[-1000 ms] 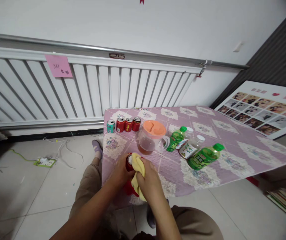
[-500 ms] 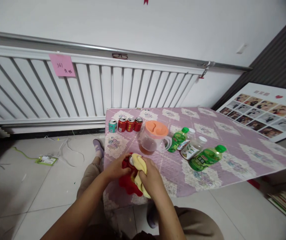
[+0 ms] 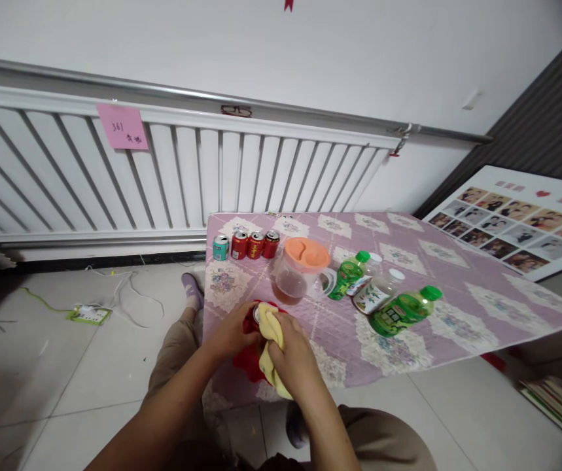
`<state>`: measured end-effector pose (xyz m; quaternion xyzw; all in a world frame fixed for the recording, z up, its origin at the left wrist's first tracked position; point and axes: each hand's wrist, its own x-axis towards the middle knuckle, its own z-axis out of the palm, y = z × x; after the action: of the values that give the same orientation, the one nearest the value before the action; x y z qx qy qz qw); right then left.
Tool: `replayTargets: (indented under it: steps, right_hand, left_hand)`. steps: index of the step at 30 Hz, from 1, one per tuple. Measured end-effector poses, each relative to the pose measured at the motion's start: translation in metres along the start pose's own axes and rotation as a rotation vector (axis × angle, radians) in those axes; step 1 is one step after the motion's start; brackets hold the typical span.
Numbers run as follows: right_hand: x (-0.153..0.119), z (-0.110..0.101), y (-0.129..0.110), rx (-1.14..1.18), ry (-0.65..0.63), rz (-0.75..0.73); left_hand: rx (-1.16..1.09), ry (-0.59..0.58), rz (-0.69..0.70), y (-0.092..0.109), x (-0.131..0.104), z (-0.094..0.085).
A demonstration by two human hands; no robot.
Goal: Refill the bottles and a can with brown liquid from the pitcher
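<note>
My left hand (image 3: 235, 333) is closed around the side of a red drink can (image 3: 256, 314) near the front left of the table. A folded yellow cloth (image 3: 271, 327) is gripped in my right hand (image 3: 295, 353), its upper end against the can's top and side. Beneath the can lies a red mat (image 3: 246, 366) with a wavy edge, partly covered by my hands. Just beyond them stands a clear pitcher (image 3: 292, 282) with an orange lid and some brownish liquid at the bottom.
A teal can (image 3: 220, 248) and several red cans (image 3: 255, 246) stand along the back left. Green-capped bottles (image 3: 401, 315) and white-capped bottles (image 3: 375, 296) are right of the pitcher. A patterned cloth covers the table (image 3: 403, 248). Behind it are a radiator (image 3: 187, 176) and a photo board (image 3: 511, 222).
My right hand and the yellow cloth have shifted slightly down and left against the can. My left hand still holds the can at about the same spot.
</note>
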<state>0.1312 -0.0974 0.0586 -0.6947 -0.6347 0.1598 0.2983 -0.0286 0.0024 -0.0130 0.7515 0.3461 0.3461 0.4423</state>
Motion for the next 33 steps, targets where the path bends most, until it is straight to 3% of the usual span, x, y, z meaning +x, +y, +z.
replayTargets:
  steps: [5,7,14,21,33]
  right_hand:
    - [-0.006,0.006,-0.006,0.016,0.003,0.001]
    - [-0.004,0.005,-0.005,0.026,-0.006,0.004]
    - [0.004,-0.004,-0.004,0.046,-0.034,-0.004]
    - [0.004,-0.001,-0.002,0.003,-0.022,0.013]
    - [-0.007,0.009,-0.028,-0.179,-0.077,0.016]
  left_hand:
    - [0.057,0.199,-0.071,-0.006,-0.006,0.016]
    - [0.061,0.227,-0.106,-0.006,-0.007,0.019]
    - [-0.175,0.069,-0.101,-0.011,-0.003,0.009]
    - [0.005,0.013,0.006,-0.01,0.007,-0.008]
    - [-0.028,0.073,-0.041,-0.008,0.004,0.006]
